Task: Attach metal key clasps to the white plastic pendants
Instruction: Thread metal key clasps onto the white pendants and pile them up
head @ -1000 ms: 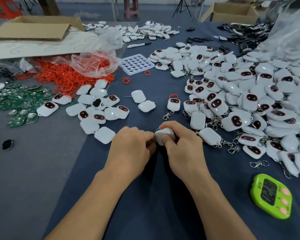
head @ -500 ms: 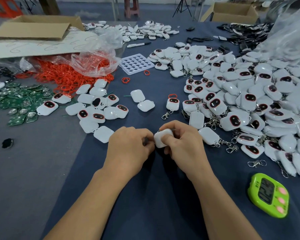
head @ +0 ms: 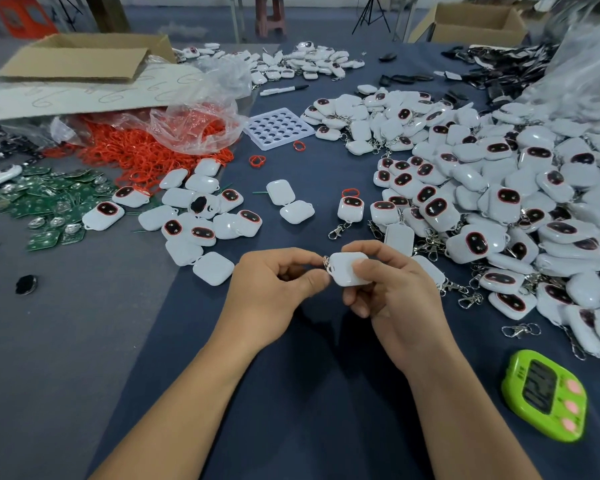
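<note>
Grip: your right hand (head: 395, 299) is holding a pendant (head: 347, 268); left hand (head: 271, 289) is pinching its clasp (head: 326, 261).
Done: right heap (head: 499, 202).
Remaining: left cluster (head: 194, 220), seemingly unclasped.

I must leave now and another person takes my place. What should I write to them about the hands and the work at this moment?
The right hand holds a white pendant.
The left hand pinches a metal clasp at its corner; whether it is hooked on cannot be seen.
Done: the big pile with clasps, on the right.
Left: the bare pendants, on the left.
A spare clasp lies near the green timer.
</note>
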The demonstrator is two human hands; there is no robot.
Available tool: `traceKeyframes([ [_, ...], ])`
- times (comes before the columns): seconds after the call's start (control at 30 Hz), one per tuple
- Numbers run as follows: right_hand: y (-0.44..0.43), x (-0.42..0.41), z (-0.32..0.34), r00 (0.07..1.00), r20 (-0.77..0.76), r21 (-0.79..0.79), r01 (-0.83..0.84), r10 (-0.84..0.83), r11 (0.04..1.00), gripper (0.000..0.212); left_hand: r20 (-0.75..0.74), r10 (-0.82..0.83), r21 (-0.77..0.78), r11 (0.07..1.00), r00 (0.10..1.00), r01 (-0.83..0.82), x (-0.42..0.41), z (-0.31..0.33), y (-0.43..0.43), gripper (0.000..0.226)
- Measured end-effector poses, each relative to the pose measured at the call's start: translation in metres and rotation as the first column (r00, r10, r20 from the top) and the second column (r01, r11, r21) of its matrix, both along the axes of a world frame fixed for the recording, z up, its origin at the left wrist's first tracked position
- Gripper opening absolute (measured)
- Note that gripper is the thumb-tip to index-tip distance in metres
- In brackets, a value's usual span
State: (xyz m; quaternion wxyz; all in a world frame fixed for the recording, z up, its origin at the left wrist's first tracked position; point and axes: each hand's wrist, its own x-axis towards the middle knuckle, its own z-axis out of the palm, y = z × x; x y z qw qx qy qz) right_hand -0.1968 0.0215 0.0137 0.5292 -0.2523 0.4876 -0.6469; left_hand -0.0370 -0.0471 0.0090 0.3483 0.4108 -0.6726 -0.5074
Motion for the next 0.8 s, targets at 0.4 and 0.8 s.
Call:
traceKeyframes([
  [0.4, 0.0031, -0.0017, 0.0016, 0.997, 0.042, 0.034, -0.068, 0.066, 0.997, 0.031, -0.17, -0.027, 0.119, 0.992, 0.985, 0.047, -0.0026, 0.0054, 0.0019, 0.016],
  [0.8, 0.0028, -0.0019, -0.0012, 0.998, 0.052, 0.015, -0.049, 0.048, 0.999, 0.031, -0.067, -0.059, 0.049, 0.997, 0.996, 0.062, -0.0007, 0.0023, -0.0052, 0.014],
])
